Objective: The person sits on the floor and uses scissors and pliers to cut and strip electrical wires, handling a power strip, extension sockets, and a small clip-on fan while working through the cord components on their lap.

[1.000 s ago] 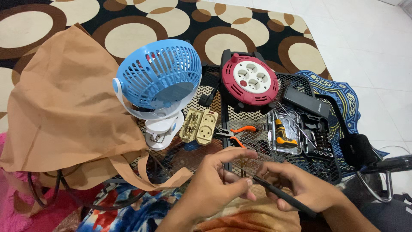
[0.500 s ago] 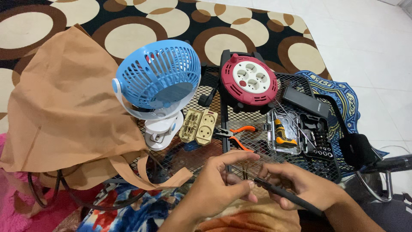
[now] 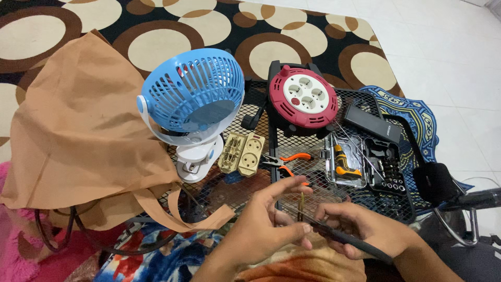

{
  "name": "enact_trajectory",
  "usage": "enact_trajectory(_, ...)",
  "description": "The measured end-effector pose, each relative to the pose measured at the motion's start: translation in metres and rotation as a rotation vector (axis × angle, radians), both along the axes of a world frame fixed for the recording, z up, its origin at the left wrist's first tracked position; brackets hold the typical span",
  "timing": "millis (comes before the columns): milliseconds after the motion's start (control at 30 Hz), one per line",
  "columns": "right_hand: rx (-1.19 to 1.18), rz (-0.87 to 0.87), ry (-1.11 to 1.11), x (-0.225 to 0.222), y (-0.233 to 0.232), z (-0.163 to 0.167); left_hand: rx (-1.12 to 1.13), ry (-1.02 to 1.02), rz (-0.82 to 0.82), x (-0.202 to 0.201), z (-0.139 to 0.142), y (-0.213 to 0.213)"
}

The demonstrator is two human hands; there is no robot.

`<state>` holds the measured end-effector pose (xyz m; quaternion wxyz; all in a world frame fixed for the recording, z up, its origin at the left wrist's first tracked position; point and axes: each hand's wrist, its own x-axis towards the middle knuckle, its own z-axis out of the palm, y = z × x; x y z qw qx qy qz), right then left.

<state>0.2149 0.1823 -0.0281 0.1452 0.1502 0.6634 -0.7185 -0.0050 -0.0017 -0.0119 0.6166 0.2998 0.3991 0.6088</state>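
Holding steady over the last second | your left hand [image 3: 271,222] still pinches the thin brass rod [image 3: 301,204] upright | right hand [image 3: 360,230] stays clenched on the dark tool [image 3: 347,239] | both just before the mesh tray [image 3: 313,172], little changed.

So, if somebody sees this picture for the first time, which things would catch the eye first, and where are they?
Probably the blue fan, standing left of centre on the black mesh table, and the red cable reel with white sockets just right of it. At the bottom, the left hand and right hand meet over a thin dark tool. A big tan cloth bag fills the left side.
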Motion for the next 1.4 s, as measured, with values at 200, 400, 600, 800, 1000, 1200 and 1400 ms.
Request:
enact_trajectory(200,-0.130,-0.049,0.064,0.001,-0.005,-0.014,0.090,-0.087,0.076,0.005,-0.003,-0.001)
enact_trajectory(400,-0.254,-0.071,0.086,-0.005,-0.021,-0.022,0.078,-0.043,0.170,0.011,-0.007,-0.001)
enact_trajectory(600,-0.228,-0.002,0.091,-0.006,-0.022,-0.024,0.016,-0.070,0.013,0.003,-0.008,0.002)
enact_trajectory(800,-0.247,-0.070,0.089,-0.011,-0.023,-0.023,0.010,-0.262,-0.007,-0.008,-0.017,0.015)
enact_trajectory(1000,-0.228,-0.105,0.135,-0.030,-0.010,-0.011,0.115,-0.046,0.157,-0.016,-0.025,0.029)
enact_trajectory(1200,-0.211,-0.104,0.142,-0.054,-0.010,0.016,0.114,-0.188,0.129,-0.027,-0.027,0.038)
enact_trajectory(1400,-0.173,-0.098,0.135,-0.068,-0.017,0.032,0.148,-0.338,0.156,-0.029,-0.033,0.035)
